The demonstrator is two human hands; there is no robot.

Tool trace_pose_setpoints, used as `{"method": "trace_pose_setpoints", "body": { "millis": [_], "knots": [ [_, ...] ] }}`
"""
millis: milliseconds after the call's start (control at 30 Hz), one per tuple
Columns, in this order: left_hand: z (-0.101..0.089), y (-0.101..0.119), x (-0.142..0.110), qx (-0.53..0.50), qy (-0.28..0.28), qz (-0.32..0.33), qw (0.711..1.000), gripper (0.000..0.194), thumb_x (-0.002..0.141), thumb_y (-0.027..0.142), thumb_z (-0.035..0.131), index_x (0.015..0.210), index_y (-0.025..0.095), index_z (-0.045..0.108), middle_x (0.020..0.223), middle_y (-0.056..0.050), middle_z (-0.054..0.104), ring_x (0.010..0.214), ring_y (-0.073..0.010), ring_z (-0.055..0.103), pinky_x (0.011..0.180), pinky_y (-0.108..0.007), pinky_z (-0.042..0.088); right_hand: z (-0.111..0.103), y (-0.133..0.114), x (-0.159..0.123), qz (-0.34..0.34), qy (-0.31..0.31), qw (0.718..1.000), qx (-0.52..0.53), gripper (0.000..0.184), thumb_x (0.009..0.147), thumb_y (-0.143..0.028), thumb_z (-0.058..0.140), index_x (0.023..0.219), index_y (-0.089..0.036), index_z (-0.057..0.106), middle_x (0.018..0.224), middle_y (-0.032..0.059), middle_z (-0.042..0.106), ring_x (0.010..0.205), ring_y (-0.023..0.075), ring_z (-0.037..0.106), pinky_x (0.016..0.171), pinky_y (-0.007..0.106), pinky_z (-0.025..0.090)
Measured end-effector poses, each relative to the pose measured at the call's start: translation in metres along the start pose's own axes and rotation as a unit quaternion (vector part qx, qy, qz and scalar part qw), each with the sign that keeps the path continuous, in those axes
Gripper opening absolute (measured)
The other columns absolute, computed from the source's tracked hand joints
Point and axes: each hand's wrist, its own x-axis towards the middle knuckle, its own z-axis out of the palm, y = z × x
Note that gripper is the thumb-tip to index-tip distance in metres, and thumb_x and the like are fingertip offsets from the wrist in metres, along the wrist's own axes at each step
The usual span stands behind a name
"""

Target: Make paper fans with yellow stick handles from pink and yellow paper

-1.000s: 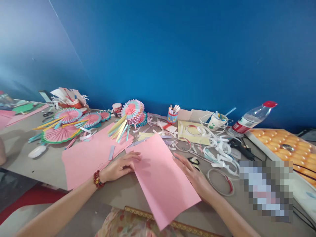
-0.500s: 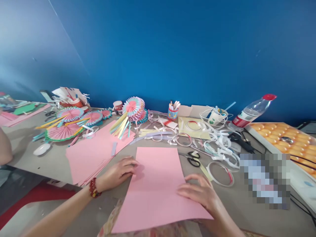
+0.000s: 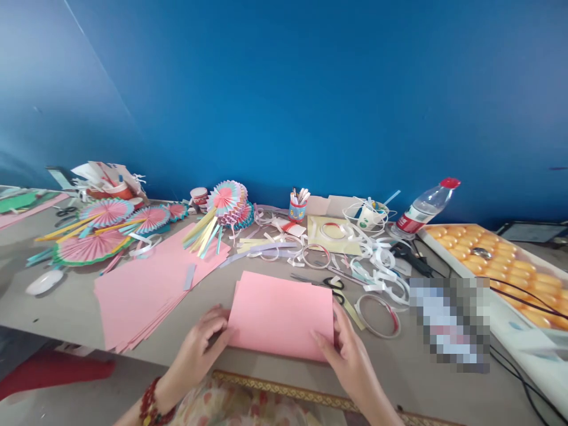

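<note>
A pink sheet of paper (image 3: pixel 281 312), folded in half, lies on the grey table (image 3: pixel 426 384) in front of me. My left hand (image 3: pixel 199 346) grips its lower left corner, fingers curled on the edge. My right hand (image 3: pixel 350 355) pinches the lower right corner, thumb on top. A stack of pink sheets (image 3: pixel 142 290) lies to the left, a small grey strip resting on it. Black-handled scissors (image 3: pixel 335 290) lie just beyond the folded sheet's right corner.
Pleated paper fans (image 3: pixel 95 228) and a fan ball with streamers (image 3: pixel 224 204) sit at the back left. White paper strips and tape rings (image 3: pixel 377 307) litter the right. A water bottle (image 3: pixel 421 207), a pen cup (image 3: pixel 297 207) and an orange tray (image 3: pixel 501 266) stand further right.
The pink sheet was turned square to me and folded in half. Both hands moved from its sides to its near corners.
</note>
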Motion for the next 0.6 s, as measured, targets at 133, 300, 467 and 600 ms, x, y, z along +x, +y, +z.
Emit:
{"method": "trace_pose_setpoints", "body": {
  "millis": [133, 300, 467, 600],
  "knots": [
    [0.015, -0.002, -0.016, 0.024, 0.061, -0.048, 0.997, 0.018, 0.099, 0.035, 0.048, 0.106, 0.021, 0.058, 0.105, -0.008, 0.067, 0.099, -0.0219, 0.066, 0.088, -0.035, 0.056, 0.003, -0.001, 0.017, -0.033, -0.014, 0.997, -0.061, 0.072, 0.093, -0.038, 0.050, 0.157, -0.021, 0.021, 0.148, 0.0142, 0.048, 0.124, 0.0263, 0.059, 0.093, 0.035, 0.053],
    [0.019, -0.003, -0.024, 0.088, 0.094, 0.002, 0.992, 0.053, 0.101, 0.022, 0.042, 0.151, 0.025, 0.027, 0.154, -0.014, 0.037, 0.141, -0.0265, 0.040, 0.103, -0.039, 0.050, 0.004, 0.001, 0.035, -0.090, -0.111, 0.978, -0.152, 0.042, 0.092, -0.031, 0.045, 0.129, -0.025, 0.063, 0.128, 0.0090, 0.067, 0.119, 0.0261, 0.063, 0.095, 0.037, 0.053],
    [0.007, 0.013, -0.013, 0.213, 0.050, 0.086, 0.972, 0.051, 0.098, 0.017, 0.043, 0.148, 0.026, 0.039, 0.160, -0.009, 0.028, 0.146, -0.0292, 0.029, 0.114, -0.047, 0.037, 0.008, 0.000, 0.042, -0.105, -0.109, 0.966, -0.209, 0.039, 0.092, -0.028, 0.043, 0.122, -0.024, 0.067, 0.124, 0.0103, 0.068, 0.106, 0.0236, 0.070, 0.085, 0.033, 0.057],
    [0.009, 0.029, 0.002, 0.279, -0.072, 0.163, 0.944, 0.064, 0.093, 0.036, 0.057, 0.152, 0.023, 0.035, 0.161, -0.008, 0.029, 0.146, -0.0315, 0.028, 0.119, -0.051, 0.028, 0.008, -0.006, 0.046, -0.131, -0.099, 0.961, -0.224, 0.038, 0.092, -0.025, 0.042, 0.121, -0.024, 0.067, 0.119, 0.0092, 0.070, 0.093, 0.0204, 0.073, 0.076, 0.028, 0.059]
  ]
}}
